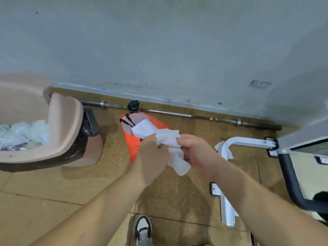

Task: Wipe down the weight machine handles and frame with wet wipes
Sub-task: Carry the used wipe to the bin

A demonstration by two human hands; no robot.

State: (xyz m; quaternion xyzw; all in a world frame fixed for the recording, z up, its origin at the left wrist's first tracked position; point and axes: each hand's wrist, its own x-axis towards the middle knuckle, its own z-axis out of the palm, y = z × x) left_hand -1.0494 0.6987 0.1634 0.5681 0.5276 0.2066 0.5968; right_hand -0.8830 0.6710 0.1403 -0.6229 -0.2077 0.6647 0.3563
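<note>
A grey wall (159, 41) fills the far half of the scene; below it runs a speckled brown floor (53, 201). At the left stands a pink bin (65, 121) with a black liner, pale crumpled waste inside it. At the right sits the white machine frame (248, 143), its foot bolted to the floor near the wall, with a second white bar lying nearer; a black curved tube (291, 178) bends down at the far right edge (whether it is a handle cannot be told). A steel barbell (177, 114) lies along the base of the wall, well behind the hands. An orange bag (131, 142) stands open on the floor in the middle, between bin and frame, with a black cap (133, 105) just beyond its mouth.

Both bare forearms reach in from the near edge and meet above the bag. The left hand (150, 157) grips one end of a white wet wipe (170, 141), fingers curled round it; the right hand (197, 153) pinches the other side, so the crumpled sheet is held between them in the air, its loose end hanging down, apart from the frame. A black-and-white shoe (142, 229) shows at the near edge; a small socket plate (260, 84) sits on the wall at the far right.
</note>
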